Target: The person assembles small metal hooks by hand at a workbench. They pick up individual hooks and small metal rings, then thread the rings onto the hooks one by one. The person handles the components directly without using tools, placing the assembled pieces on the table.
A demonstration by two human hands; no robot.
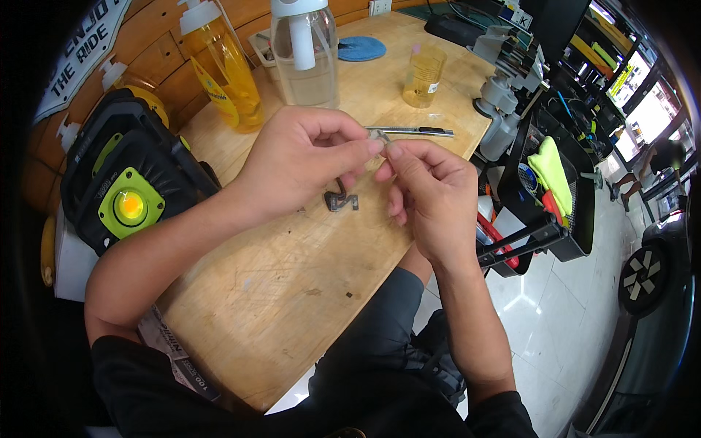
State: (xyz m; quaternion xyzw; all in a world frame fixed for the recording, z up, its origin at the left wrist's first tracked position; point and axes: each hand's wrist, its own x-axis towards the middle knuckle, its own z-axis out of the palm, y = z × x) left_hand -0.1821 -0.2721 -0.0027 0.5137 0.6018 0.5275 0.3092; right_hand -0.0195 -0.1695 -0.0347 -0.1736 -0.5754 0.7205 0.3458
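Over the wooden table (292, 292) my left hand (310, 157) and my right hand (438, 193) meet fingertip to fingertip, both closed in a pinch. Between them shows a small pale, greyish piece (378, 136); its kind is too small to tell. Just beyond the fingers lies a slim utility knife (427, 131) with a black and silver body. Below my hands, a small dark grey angular part (342, 201) rests on the wood, partly covered by my left fingers.
A black and green work light (128, 193) glows at the left. Yellow pump bottle (223, 73), large clear bottle (307, 62), amber cup (423, 77) and blue round pad (361, 49) stand farther back. At the right is a black tool cart (577, 226) with a yellow-green cloth (549, 175).
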